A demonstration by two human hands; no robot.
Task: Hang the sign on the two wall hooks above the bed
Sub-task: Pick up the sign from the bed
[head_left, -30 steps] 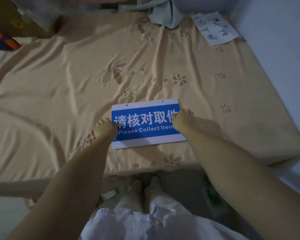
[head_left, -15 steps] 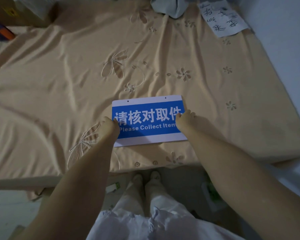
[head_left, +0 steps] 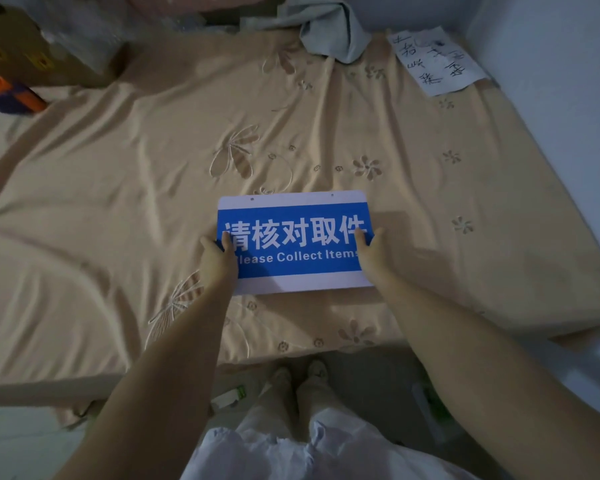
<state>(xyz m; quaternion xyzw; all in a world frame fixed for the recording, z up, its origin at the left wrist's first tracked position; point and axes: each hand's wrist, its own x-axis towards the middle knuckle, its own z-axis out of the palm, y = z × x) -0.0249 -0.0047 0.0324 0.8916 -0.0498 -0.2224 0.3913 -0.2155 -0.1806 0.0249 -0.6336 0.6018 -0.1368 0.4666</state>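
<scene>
A blue and white sign (head_left: 297,242) with white lettering and two small holes along its top edge lies near the front edge of the bed (head_left: 118,209). My left hand (head_left: 218,255) grips its left edge, thumb on the face. My right hand (head_left: 369,249) grips its right edge the same way. No wall hooks are in view.
A white wall (head_left: 561,98) runs along the bed's right side. A handwritten paper (head_left: 435,62) lies at the far right corner. Grey cloth (head_left: 333,32), a cardboard box (head_left: 32,50) and an orange and purple object (head_left: 6,95) sit at the far end. My feet (head_left: 298,379) stand on the floor below.
Both hands have shifted from resting at the sign's edges to gripping them, thumbs now on its face. The sign looks slightly raised and larger in view.
</scene>
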